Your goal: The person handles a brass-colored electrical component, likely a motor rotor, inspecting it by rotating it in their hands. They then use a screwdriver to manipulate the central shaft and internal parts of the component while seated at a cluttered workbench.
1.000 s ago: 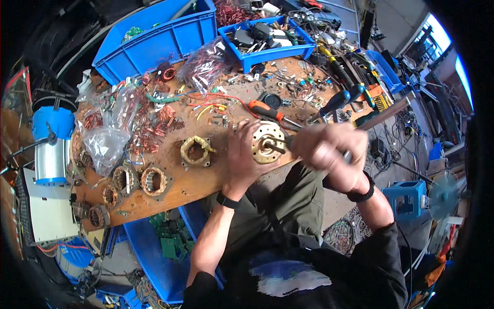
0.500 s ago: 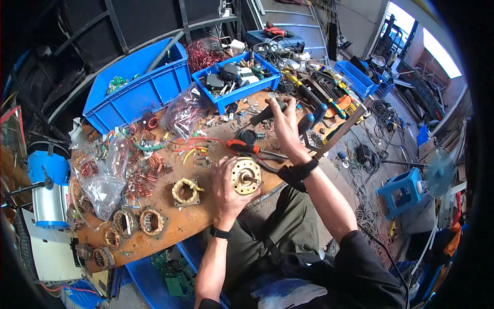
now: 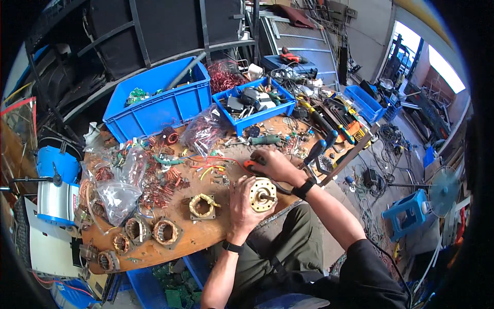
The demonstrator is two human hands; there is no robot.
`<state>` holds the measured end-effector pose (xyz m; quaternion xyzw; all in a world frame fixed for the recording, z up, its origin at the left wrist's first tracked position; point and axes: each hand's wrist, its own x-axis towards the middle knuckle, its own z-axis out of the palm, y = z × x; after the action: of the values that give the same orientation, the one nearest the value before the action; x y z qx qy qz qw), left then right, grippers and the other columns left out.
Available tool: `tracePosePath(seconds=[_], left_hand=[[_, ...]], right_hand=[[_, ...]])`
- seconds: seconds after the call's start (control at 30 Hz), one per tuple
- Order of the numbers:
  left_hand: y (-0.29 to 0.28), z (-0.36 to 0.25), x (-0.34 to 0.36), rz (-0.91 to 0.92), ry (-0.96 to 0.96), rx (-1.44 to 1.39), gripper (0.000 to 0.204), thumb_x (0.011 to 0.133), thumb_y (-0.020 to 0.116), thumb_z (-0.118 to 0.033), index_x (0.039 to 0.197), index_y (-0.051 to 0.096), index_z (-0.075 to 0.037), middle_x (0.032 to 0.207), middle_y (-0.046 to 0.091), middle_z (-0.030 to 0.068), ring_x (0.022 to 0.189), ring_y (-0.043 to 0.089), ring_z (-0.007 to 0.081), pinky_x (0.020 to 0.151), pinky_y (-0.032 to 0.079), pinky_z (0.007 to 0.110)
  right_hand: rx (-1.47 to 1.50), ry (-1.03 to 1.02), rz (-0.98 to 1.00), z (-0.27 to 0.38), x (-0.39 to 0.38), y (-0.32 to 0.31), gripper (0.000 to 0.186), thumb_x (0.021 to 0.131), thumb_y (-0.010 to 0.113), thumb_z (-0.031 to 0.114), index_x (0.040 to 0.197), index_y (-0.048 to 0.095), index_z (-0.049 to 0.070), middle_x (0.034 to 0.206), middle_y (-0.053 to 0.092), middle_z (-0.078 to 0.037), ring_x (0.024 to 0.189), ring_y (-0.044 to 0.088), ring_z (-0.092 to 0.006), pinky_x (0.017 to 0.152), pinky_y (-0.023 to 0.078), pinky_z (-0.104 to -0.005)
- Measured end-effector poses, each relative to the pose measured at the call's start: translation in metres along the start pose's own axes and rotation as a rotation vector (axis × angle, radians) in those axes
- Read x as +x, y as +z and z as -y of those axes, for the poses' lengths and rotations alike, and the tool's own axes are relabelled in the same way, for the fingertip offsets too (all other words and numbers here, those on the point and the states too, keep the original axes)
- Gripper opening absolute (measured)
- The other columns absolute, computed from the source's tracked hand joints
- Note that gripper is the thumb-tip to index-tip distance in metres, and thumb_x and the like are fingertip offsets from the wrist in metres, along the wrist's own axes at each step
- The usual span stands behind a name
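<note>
My left hand (image 3: 242, 208) is wrapped round the side of a small electric motor (image 3: 261, 188). The motor's round, brass-coloured end with a ring of holes and a central shaft faces up. Just beyond it, my right hand (image 3: 275, 166) bends down over the bench, its fingers closed round the handle of a red-and-black screwdriver (image 3: 249, 164). My fingers cover most of the handle and hide the shaft. A dark green-handled tool (image 3: 265, 139) lies farther back. Left of the motor sits a stator ring (image 3: 202, 206) bound with yellowish winding; another stator (image 3: 165, 232) lies nearer the front edge.
Copper wire scraps and a clear plastic bag (image 3: 119, 195) cover the bench's left side. A big blue bin (image 3: 159, 108) and a blue parts tray (image 3: 265, 121) stand at the back. Hand tools (image 3: 321, 123) crowd the right. A fan (image 3: 443, 190) stands on the floor.
My right hand has let go of the dark green-handled tool, which now lies on the bench, and has come down onto the screwdriver. My left hand still holds the motor. The view has shifted.
</note>
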<state>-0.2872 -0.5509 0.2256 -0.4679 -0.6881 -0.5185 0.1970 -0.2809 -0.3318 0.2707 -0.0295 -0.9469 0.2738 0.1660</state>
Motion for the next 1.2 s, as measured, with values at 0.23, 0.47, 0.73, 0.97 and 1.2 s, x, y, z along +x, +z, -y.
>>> tracePosePath(seconds=[0.23, 0.47, 0.73, 0.97, 1.2], left_hand=[[0.010, -0.005, -0.001, -0.035, 0.006, -0.008, 0.092, 0.066, 0.103, -0.029, 0.143, 0.058, -0.004, 0.141, 0.065, 0.0156, 0.139, 0.057, 0.0408, 0.120, 0.044, 0.057], [0.012, 0.002, -0.004, -0.069, 0.029, -0.022, 0.093, 0.062, 0.103, -0.022, 0.142, 0.058, -0.005, 0.136, 0.068, 0.0157, 0.135, 0.059, 0.0418, 0.123, 0.041, 0.058], [0.017, 0.003, -0.002, -0.037, 0.024, -0.041, 0.093, 0.065, 0.103, -0.025, 0.142, 0.057, -0.001, 0.135, 0.066, 0.0198, 0.132, 0.060, 0.0454, 0.116, 0.047, 0.059], [0.012, 0.002, -0.004, 0.000, 0.062, 0.013, 0.103, 0.065, 0.104, -0.027, 0.149, 0.049, -0.002, 0.143, 0.062, 0.0186, 0.138, 0.056, 0.0421, 0.122, 0.042, 0.057], [0.014, 0.002, -0.003, 0.035, 0.075, 0.073, 0.109, 0.065, 0.103, -0.028, 0.153, 0.044, 0.000, 0.146, 0.061, 0.0230, 0.139, 0.057, 0.0433, 0.121, 0.044, 0.054]], right_hand=[[-0.273, -0.101, 0.040, -0.009, -0.001, -0.005, 0.037, 0.089, 0.079, 0.025, 0.117, 0.070, 0.003, 0.118, 0.069, -0.024, 0.106, 0.070, -0.0460, 0.093, 0.058, -0.0530], [0.073, -0.177, -0.481, 0.037, -0.012, -0.064, 0.046, 0.093, 0.072, 0.008, 0.134, 0.052, 0.004, 0.110, 0.059, -0.017, 0.094, 0.065, -0.0337, 0.085, 0.054, -0.0456], [1.091, -0.117, -0.786, 0.097, -0.051, -0.123, 0.019, 0.105, 0.053, 0.026, 0.098, 0.052, 0.008, 0.080, 0.056, -0.007, 0.049, 0.043, -0.0108, 0.042, 0.037, -0.0266], [1.348, -0.313, -0.624, 0.116, -0.105, -0.125, 0.046, 0.100, 0.047, 0.052, 0.087, 0.047, 0.008, 0.066, 0.044, -0.007, 0.044, 0.035, -0.0138, 0.040, 0.036, -0.0311], [1.296, -0.254, -0.554, 0.113, -0.118, -0.108, 0.046, 0.101, 0.051, 0.053, 0.088, 0.047, 0.008, 0.069, 0.046, -0.007, 0.051, 0.042, -0.0162, 0.048, 0.038, -0.0326]])
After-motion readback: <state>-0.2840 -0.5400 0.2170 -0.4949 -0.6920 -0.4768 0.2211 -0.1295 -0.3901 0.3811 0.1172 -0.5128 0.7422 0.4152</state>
